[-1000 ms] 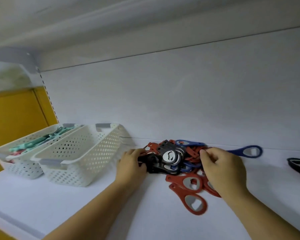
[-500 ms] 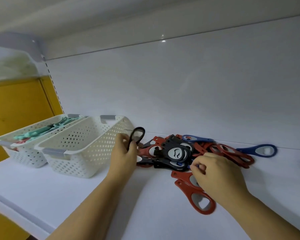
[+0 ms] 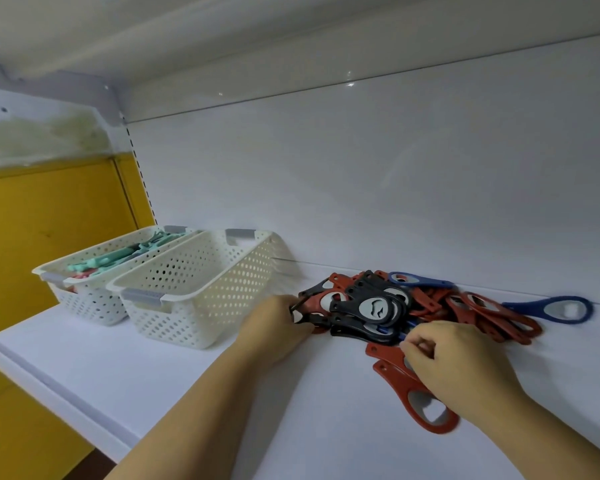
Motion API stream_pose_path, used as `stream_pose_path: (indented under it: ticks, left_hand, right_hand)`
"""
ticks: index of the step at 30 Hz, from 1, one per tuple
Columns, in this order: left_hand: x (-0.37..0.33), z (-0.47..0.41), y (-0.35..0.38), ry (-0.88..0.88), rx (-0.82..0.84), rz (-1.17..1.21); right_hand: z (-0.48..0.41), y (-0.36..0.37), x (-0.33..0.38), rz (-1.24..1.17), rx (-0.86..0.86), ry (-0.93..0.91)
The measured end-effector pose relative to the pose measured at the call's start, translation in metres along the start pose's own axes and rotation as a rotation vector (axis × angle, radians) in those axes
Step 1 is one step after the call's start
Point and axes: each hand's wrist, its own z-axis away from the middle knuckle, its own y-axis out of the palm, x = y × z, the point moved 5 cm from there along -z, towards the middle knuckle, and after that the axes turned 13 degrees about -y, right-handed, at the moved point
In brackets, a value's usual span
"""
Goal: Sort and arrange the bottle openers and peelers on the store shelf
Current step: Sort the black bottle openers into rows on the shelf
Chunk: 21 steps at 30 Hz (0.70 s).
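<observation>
The pile of bottle openers lies on the white shelf, to the right of centre against the back wall: black ones on top, red ones beneath and spreading right. One red opener sits nearer, apart from the heap's top, and a blue opener lies alone at the far right.

The left hand reaches to the pile's left edge. Its fingers are hidden behind the hand, so I cannot tell whether they grip anything. The right hand rests over the near red opener. Its fingers are curled together, pinching a blue tip that pokes out under the black ones.

To the left stand two white baskets, touching. The right basket shows no contents; the left basket holds teal peelers.
</observation>
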Motion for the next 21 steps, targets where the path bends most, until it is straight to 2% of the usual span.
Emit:
stream_pose_path:
  ticks: [3,9,13,16,18,21]
  left_hand:
    - [-0.003,0.003,-0.001,0.049,-0.018,-0.104]
    - [-0.006,0.006,-0.007,0.055,-0.096,-0.046]
    - [-0.003,0.005,-0.012,0.027,-0.172,0.116]
    - [-0.002,0.006,-0.02,0.068,-0.318,0.296]
    - [-0.013,0.017,-0.022,0.269,-0.425,0.334]
    - [-0.042,0.042,-0.007,0.754,-0.463,0.229]
  right_hand:
    - [0.0,0.0,0.001,-0.008,0.002,0.004]
    - [0.001,-0.004,0.0,-0.011,-0.039,-0.006]
    - [0.001,-0.004,-0.001,0.002,-0.054,0.006]
    - [0.002,-0.006,0.001,-0.029,-0.076,-0.007]
    - [0.002,-0.008,0.004,-0.183,-0.108,0.022]
    - [0.001,-0.007,0.013,-0.695,-0.096,0.16]
